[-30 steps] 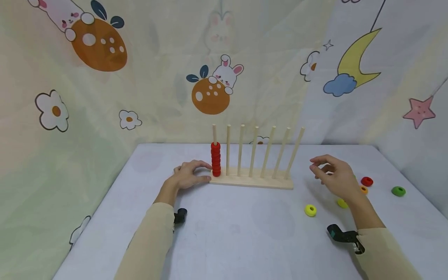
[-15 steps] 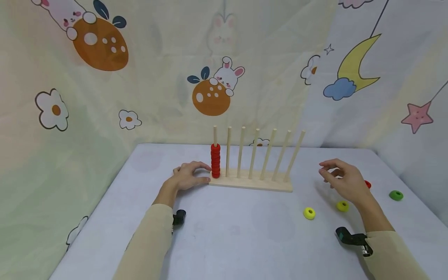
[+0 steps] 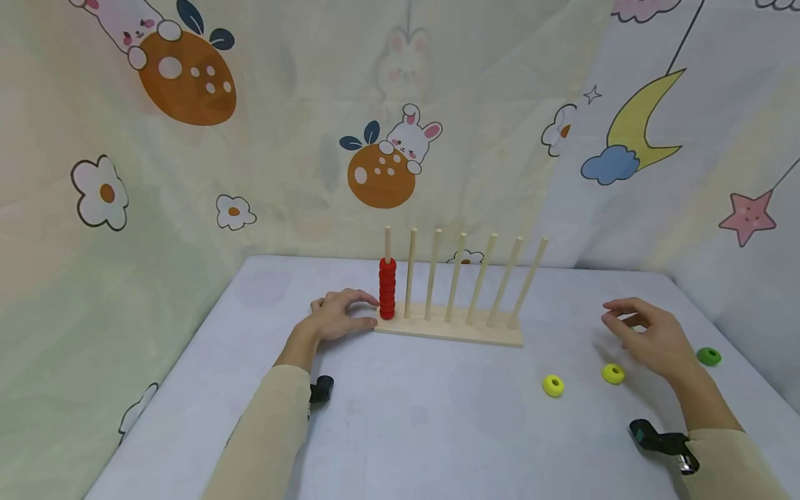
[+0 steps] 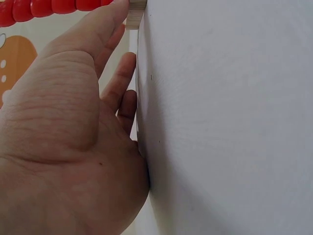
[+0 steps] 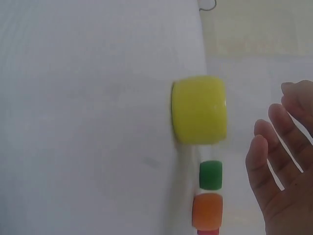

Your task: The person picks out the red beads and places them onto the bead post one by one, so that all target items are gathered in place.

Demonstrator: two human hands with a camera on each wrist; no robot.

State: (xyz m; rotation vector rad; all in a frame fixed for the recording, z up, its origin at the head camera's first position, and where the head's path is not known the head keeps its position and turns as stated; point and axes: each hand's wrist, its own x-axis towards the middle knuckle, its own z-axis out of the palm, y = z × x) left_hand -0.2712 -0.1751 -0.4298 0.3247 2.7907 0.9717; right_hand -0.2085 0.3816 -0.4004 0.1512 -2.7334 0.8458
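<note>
A wooden peg rack [image 3: 450, 333] stands on the table with a row of upright pegs. Its leftmost peg carries a stack of red beads [image 3: 387, 289]. My left hand [image 3: 337, 316] holds the left end of the base between thumb and index finger, the other fingers trailing behind. My right hand [image 3: 650, 335] hovers over the right side of the table, fingers loosely bent with nothing between them. In the right wrist view a yellow bead [image 5: 199, 110] lies near those fingers, with green [image 5: 211, 175], orange [image 5: 208, 211] and red beads beyond it.
Two yellow beads lie on the table, the nearer one [image 3: 553, 385] left of the other [image 3: 613, 373]. A green bead [image 3: 709, 356] sits right of my right hand. Behind the table [image 3: 425, 430] hangs a printed cloth [image 3: 300, 139].
My right hand has moved right and a little toward me, away from the rack, and now covers the red and orange beads in the head view. The left hand stays at the base.
</note>
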